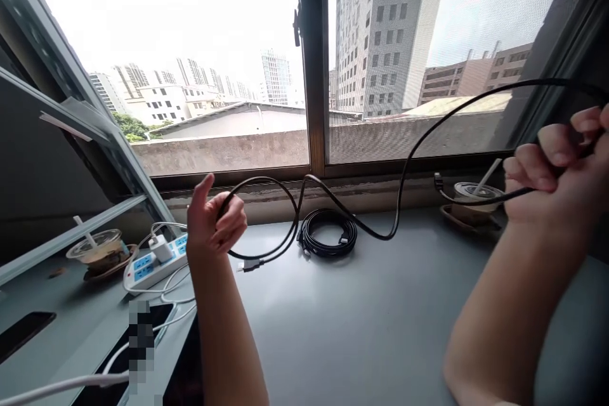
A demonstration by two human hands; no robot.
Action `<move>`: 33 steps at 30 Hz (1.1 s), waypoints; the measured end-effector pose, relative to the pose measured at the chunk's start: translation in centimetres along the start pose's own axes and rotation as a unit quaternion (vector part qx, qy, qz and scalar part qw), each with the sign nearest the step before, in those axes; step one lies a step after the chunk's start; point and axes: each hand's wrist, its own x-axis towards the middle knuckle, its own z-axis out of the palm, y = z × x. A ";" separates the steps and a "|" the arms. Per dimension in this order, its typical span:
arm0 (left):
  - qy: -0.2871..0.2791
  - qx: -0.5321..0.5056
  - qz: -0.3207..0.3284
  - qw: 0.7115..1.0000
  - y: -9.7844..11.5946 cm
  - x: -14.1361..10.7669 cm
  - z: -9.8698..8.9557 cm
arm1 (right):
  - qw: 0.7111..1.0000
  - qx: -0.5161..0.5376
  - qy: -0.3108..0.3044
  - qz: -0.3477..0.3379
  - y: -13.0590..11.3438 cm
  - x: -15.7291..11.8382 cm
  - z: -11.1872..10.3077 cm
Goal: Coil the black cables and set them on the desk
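Observation:
My left hand (216, 219) is raised over the table, its fingers curled round a black cable (400, 193) and the thumb pointing up. A loop of this cable hangs beside the hand, and a connector (250, 264) dangles just below it. At the right edge my right hand (559, 155) is closed on the same cable, higher up. The cable's other connector (438, 181) sticks out to the left of that hand. Between the hands the cable sags in a wavy line. A second black cable (328, 247) lies coiled on the table beneath it.
On the left of the grey table (361, 342) are a power strip (152, 271) with white cords, a lidded cup (102, 250) and phones (26, 333). Another cup (476, 195) stands at the back right. A metal frame (128, 165) rises at the left, before the window.

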 end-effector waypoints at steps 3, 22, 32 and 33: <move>0.003 0.101 -0.155 0.983 -0.9 1.2 1.2 | 1.000 -0.010 -0.024 -0.010 -0.5 -1.1 1.1; 0.239 0.253 0.211 0.914 -1.2 4.8 9.5 | 0.846 -0.200 -0.450 0.204 3.9 -5.8 6.8; 0.348 0.066 0.336 0.873 0.2 4.5 8.7 | 0.933 -0.179 -0.248 0.188 5.9 -3.4 5.8; 0.351 0.042 0.347 0.869 0.5 4.2 8.5 | 0.936 -0.186 -0.237 0.183 6.3 -3.1 5.6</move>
